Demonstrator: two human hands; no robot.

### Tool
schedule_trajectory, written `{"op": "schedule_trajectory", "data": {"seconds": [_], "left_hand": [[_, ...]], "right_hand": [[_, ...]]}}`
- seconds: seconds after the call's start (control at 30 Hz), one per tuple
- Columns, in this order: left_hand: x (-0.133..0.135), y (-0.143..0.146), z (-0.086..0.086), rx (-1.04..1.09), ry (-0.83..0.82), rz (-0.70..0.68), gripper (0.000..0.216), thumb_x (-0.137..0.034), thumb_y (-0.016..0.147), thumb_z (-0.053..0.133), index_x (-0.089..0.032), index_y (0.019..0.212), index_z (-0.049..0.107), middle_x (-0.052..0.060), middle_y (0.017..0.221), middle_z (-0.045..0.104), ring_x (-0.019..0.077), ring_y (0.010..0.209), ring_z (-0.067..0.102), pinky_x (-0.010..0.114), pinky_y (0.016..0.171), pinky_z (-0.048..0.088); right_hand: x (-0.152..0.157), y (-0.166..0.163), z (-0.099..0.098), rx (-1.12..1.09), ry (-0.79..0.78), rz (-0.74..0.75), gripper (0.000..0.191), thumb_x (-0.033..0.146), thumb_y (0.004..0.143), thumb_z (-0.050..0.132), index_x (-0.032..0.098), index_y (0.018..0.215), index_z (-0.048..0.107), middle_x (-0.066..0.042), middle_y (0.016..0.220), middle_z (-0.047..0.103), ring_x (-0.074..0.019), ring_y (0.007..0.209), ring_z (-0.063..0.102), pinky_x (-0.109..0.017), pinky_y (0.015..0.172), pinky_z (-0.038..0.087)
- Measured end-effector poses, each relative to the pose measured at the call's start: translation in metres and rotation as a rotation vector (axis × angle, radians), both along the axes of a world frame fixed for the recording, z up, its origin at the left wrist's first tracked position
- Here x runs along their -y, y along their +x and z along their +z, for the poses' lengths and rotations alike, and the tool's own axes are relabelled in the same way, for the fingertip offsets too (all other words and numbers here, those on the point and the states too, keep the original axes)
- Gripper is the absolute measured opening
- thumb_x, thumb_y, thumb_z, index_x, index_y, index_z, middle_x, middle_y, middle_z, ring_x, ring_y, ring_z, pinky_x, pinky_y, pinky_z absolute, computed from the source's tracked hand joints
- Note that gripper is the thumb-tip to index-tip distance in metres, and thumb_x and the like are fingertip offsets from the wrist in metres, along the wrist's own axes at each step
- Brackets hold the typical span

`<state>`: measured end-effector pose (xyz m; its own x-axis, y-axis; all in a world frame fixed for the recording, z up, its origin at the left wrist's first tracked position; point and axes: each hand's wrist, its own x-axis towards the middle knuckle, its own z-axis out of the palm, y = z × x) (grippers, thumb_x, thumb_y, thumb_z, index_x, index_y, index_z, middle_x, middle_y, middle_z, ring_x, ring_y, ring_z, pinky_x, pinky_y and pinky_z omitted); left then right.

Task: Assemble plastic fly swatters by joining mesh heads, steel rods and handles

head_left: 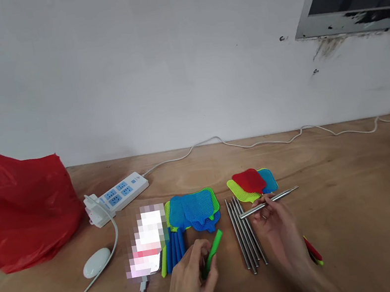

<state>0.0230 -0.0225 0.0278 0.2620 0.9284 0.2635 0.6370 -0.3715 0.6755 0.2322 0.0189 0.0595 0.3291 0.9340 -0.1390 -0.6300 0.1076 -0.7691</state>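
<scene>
My left hand (191,281) is closed around a green plastic handle sleeve (215,244), its upper end sticking out past the fingers. Between the fingertips of my right hand (278,232) is a silver metal rod (270,202), tilted with its thin tip to the right. Several more metal rods (247,237) lie side by side between the hands. Left of them are blue handle sleeves (175,250) and a yellow-green one (164,262). Beyond my left hand lie blue mesh fly swatter heads (198,207); red (249,181), yellow and blue ones lie beyond my right hand.
A phone (147,240), blurred out, is on a charging cable at left. Behind it are a white power strip (124,193) and a white oval device (97,262). A red plastic bag (21,212) stands far left. Red and yellow-green pieces (313,251) show behind my right wrist.
</scene>
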Motion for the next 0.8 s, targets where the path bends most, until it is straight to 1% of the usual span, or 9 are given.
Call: {"op": "schedule_trajectory", "data": {"seconds": [0.07,0.13,0.27,0.4,0.53,0.63,0.7,0.77,0.8], "left_hand": [[-0.001,0.001,0.001,0.039,0.081,-0.021,0.011,-0.025,0.100,0.046,-0.027,0.107,0.053,0.001,0.096,0.069,0.0175,0.081,0.070,0.024,0.069,0.052],[-0.002,0.003,0.003,0.063,0.140,-0.042,0.013,-0.025,0.102,0.044,-0.028,0.111,0.052,0.002,0.102,0.069,0.0177,0.091,0.071,0.024,0.075,0.054],[-0.005,0.004,0.003,0.054,0.168,-0.043,0.014,-0.024,0.102,0.043,-0.027,0.113,0.052,0.003,0.103,0.070,0.0183,0.092,0.071,0.024,0.077,0.055],[-0.005,0.003,0.000,0.036,0.168,-0.013,0.016,-0.024,0.102,0.043,-0.027,0.113,0.054,0.004,0.105,0.069,0.0192,0.091,0.071,0.024,0.076,0.055],[-0.003,0.007,0.001,0.065,0.121,-0.068,0.015,-0.023,0.102,0.043,-0.027,0.110,0.055,0.003,0.098,0.067,0.0187,0.087,0.070,0.024,0.074,0.054],[-0.002,0.011,0.001,0.088,0.063,-0.103,0.013,-0.023,0.102,0.043,-0.027,0.108,0.054,0.002,0.098,0.067,0.0189,0.088,0.069,0.025,0.076,0.054],[-0.002,0.011,0.000,0.086,0.036,-0.096,0.013,-0.024,0.103,0.042,-0.027,0.108,0.054,0.003,0.100,0.068,0.0190,0.089,0.069,0.025,0.076,0.054],[0.000,0.009,-0.002,0.073,0.019,-0.079,0.013,-0.026,0.103,0.041,-0.027,0.108,0.053,0.003,0.102,0.069,0.0194,0.089,0.070,0.025,0.075,0.054],[0.001,0.008,-0.002,0.062,0.012,-0.069,0.014,-0.028,0.103,0.041,-0.028,0.109,0.053,0.004,0.103,0.070,0.0199,0.090,0.070,0.025,0.074,0.054]], "right_hand": [[0.002,-0.004,-0.003,-0.024,0.013,0.001,0.027,0.037,0.069,0.084,0.019,0.078,0.066,0.000,0.074,0.070,-0.0119,0.062,0.060,-0.023,0.058,0.052],[0.003,-0.007,-0.008,-0.016,0.034,0.029,0.023,0.036,0.073,0.083,0.020,0.081,0.067,-0.001,0.078,0.070,-0.0129,0.065,0.062,-0.024,0.060,0.052],[0.007,-0.008,-0.019,0.051,0.074,0.100,0.019,0.037,0.079,0.079,0.022,0.084,0.068,-0.001,0.080,0.071,-0.0148,0.063,0.062,-0.028,0.059,0.051],[0.014,-0.006,-0.023,0.143,0.073,0.157,0.016,0.035,0.080,0.078,0.023,0.082,0.068,-0.001,0.081,0.070,-0.0141,0.065,0.061,-0.027,0.061,0.051],[0.023,-0.009,-0.024,0.180,0.024,0.241,0.021,0.040,0.078,0.080,0.022,0.079,0.070,-0.001,0.076,0.069,-0.0141,0.062,0.060,-0.027,0.058,0.050],[0.026,-0.013,-0.024,0.251,-0.006,0.297,0.027,0.044,0.074,0.082,0.019,0.079,0.073,-0.004,0.080,0.069,-0.0152,0.065,0.061,-0.027,0.058,0.052],[0.025,-0.012,-0.023,0.256,-0.012,0.271,0.029,0.044,0.074,0.083,0.019,0.086,0.075,-0.004,0.081,0.069,-0.0140,0.063,0.061,-0.025,0.055,0.051],[0.022,-0.008,-0.021,0.194,0.001,0.195,0.031,0.046,0.075,0.081,0.021,0.092,0.075,-0.002,0.078,0.068,-0.0119,0.058,0.058,-0.023,0.050,0.049],[0.020,-0.005,-0.020,0.157,0.011,0.147,0.032,0.048,0.076,0.080,0.022,0.091,0.074,-0.001,0.075,0.068,-0.0111,0.056,0.057,-0.022,0.048,0.048]]}}
